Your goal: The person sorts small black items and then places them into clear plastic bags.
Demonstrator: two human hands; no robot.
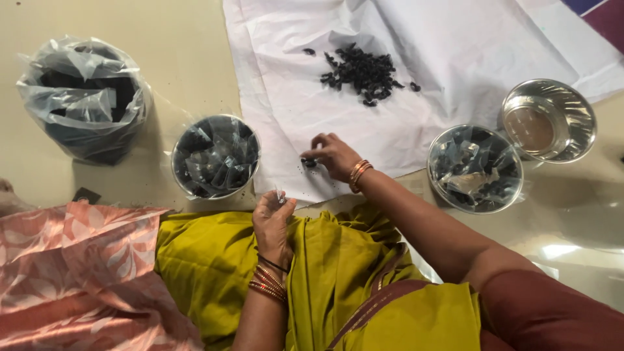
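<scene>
R hand (335, 156) rests on the near edge of a white cloth (455, 58) spread on the floor (188, 58), fingers pinched together on a small dark piece (309, 162) at the fingertips, piece touching the cloth. L hand (273, 224) sits lower, over the lap, fingertips closed on a tiny clear packet (280, 195) held upright; can't tell what's inside it. Both wrists carry orange-red bangles. Further up the cloth, well apart from the hands, lies a loose pile of small black pieces (364, 71), w/ a few strays beside it. Just left of the cloth edge, near the L hand, a round steel bowl (215, 156) is filled w/ small clear packets of dark stuff. Far left, a bigger dark container lined w/ a clear plastic bag (84, 97) holds more of the same. To the R of the R forearm, a second steel bowl (475, 168) also holds filled packets, and just beside it, up-right and touching or nearly so, a third steel bowl (548, 120) looks bare inside, resting partly on the cloth's edge. Person sits on the floor in olive-yellow fabric (214, 260) w/ a maroon sleeve on the R arm; a pink patterned fabric (78, 279) lies at lower left, next to the yellow.
</scene>
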